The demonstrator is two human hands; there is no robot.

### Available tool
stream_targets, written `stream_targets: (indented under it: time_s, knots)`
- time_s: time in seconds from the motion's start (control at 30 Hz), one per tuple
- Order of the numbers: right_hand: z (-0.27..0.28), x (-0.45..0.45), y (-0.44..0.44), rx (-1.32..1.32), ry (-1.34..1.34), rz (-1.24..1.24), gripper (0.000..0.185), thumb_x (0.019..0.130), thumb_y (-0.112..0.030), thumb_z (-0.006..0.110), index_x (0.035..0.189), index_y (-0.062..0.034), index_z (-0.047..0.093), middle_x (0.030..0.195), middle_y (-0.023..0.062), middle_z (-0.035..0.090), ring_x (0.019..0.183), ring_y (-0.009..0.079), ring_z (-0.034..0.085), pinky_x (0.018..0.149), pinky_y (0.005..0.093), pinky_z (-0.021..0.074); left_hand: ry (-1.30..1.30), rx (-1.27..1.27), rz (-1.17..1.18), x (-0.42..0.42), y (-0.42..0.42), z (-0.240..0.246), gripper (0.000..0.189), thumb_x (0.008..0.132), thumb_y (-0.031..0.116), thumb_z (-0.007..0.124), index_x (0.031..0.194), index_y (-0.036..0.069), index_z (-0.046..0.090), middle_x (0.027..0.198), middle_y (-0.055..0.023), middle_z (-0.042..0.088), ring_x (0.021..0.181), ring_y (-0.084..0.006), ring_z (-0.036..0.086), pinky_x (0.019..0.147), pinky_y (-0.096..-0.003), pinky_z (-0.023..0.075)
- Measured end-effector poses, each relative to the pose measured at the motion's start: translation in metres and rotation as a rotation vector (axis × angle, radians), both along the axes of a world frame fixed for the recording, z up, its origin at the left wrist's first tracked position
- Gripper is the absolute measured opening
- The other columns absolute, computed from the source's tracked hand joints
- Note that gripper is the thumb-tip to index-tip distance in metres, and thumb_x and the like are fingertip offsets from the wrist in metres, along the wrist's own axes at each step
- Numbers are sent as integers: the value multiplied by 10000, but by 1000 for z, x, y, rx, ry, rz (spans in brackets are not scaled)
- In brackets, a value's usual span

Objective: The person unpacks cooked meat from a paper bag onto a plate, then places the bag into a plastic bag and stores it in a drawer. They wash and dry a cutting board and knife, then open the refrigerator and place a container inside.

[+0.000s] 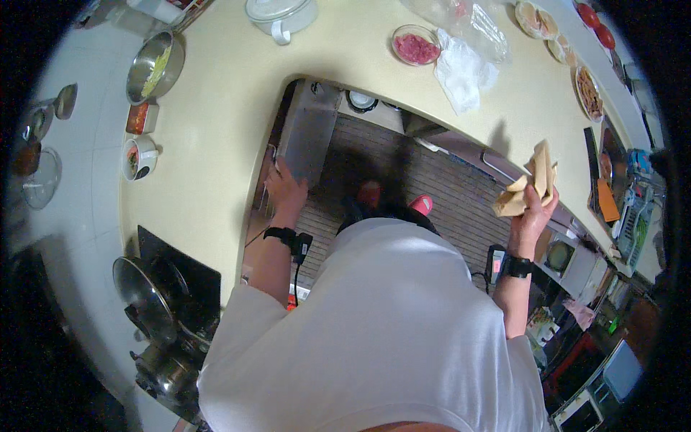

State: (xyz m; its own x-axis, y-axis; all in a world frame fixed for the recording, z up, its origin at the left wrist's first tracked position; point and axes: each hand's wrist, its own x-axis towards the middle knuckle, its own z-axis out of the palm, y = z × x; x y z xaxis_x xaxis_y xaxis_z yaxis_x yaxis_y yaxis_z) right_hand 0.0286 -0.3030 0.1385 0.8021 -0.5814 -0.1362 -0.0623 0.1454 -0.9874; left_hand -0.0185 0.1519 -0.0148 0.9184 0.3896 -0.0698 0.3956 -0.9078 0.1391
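My left hand point(286, 189) is at the cabinet front below the left counter edge. Its fingers reach a bar handle point(272, 151) there; whether they grip it is unclear. Just beyond this hand is a grey panel point(310, 121), possibly part of an open door or drawer. My right hand point(532, 213) holds a bundle of tan folded pieces point(537, 173), like stiff paper, beside the right counter edge. Their exact material cannot be made out. Both wrists carry black straps with small devices.
Along the cream counter point(216, 124) stand a steel bowl of pale shreds point(156, 70), a white mug point(139, 156), a lidded white pot point(280, 13) and a glass bowl of minced meat point(415, 46). White paper point(464, 75) lies beside the meat. Pans point(143, 291) occupy the stove at left.
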Motion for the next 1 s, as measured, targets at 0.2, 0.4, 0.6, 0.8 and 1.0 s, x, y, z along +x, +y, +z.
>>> stream_targets:
  time_s: [0.2,0.4,0.6,0.8,1.0]
  knots:
    - [-12,-53,-25,18,24,-133,457,787,5,597,1192,-59,394,1059,71,529,933,188,549,823,330,478,46,-261,114,9,0,11,792,740,257,660,1361,-13,249,1238,-267,466,1094,-418,487,916,-448,407]
    - [-22,-77,-42,79,39,-166,425,816,-21,597,1186,-57,391,1055,80,531,930,181,555,805,324,484,175,-314,142,8,-18,23,728,768,244,602,1370,32,250,1161,-261,539,1027,-414,543,883,-440,433]
    - [-31,-78,-67,168,29,-40,381,830,-36,605,1155,-76,410,1044,71,541,928,171,554,833,317,470,182,-435,93,16,-89,26,765,779,266,586,1395,53,185,1033,-275,594,982,-417,565,859,-453,433]
    - [-31,-49,-53,238,104,302,364,825,-38,611,1145,-62,438,1046,69,548,920,148,550,801,281,475,102,-746,-193,25,-182,35,741,826,291,589,1396,56,179,1225,-224,513,1016,-356,566,852,-419,449]
    - [-17,13,59,-62,22,635,370,854,-47,571,1185,-42,406,1090,70,521,986,139,503,847,259,436,280,-2032,-93,6,-239,101,679,820,239,630,1370,95,259,1301,-89,415,1164,-215,455,901,-348,439]
